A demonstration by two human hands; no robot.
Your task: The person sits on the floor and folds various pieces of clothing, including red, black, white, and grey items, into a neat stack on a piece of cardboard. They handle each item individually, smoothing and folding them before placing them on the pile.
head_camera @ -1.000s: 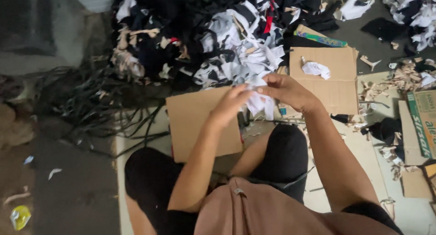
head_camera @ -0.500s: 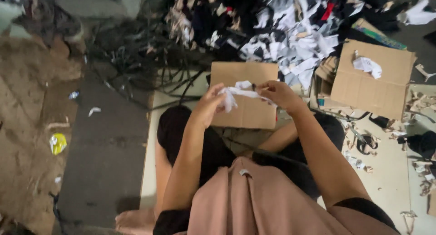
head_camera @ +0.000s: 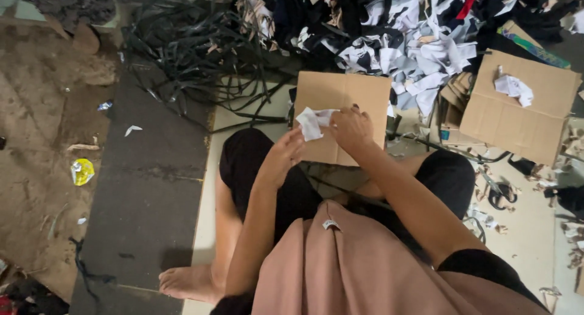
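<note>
Together, both hands (head_camera: 322,138) lift a white scrap (head_camera: 311,122) over cardboard (head_camera: 344,102).

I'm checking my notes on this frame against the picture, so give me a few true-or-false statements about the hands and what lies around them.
1. The right hand holds a white scrap of cloth. True.
2. The left hand grips a pair of scissors. False: it holds no tool and sits just below the scrap.
3. A flat cardboard piece lies beyond the hands. True.
4. The heap of cloth scraps is all red. False: mostly black, white and grey.
</note>
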